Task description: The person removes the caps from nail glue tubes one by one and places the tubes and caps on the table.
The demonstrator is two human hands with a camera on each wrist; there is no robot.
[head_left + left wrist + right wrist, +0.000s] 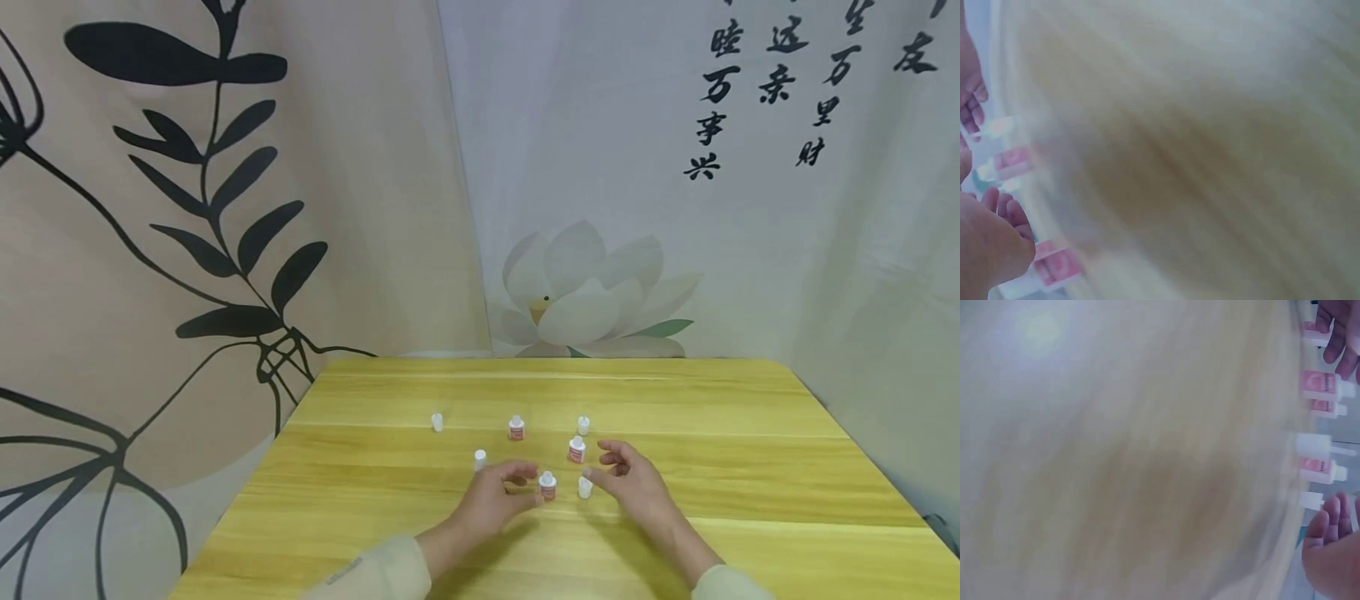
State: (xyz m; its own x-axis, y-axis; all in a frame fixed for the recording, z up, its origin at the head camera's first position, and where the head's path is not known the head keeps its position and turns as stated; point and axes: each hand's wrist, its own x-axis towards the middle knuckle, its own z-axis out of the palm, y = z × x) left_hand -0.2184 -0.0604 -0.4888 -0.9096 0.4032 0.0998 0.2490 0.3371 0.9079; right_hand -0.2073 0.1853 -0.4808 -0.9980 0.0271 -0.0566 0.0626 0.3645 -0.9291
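Three small white bottles with pink labels stand on the wooden table in the head view. My left hand (491, 498) is beside the nearest bottle (547, 486), its thumb and fingertips right at the bottle's left side, the fingers loosely bent. To its right stands a small white cap-like piece (585, 487). Over this piece hovers my right hand (637, 487), thumb tip close to its top and fingers loosely spread. Behind it is the second bottle (577, 451). In the right wrist view, a white piece (1313, 445) has a thin stem.
Farther back stand the third bottle (517, 428) and two white pieces, one at the left (437, 422) and one at the right (583, 426). Another white piece (480, 460) is partly hidden behind my left hand. A printed cloth (390, 208) hangs behind the table (337, 475).
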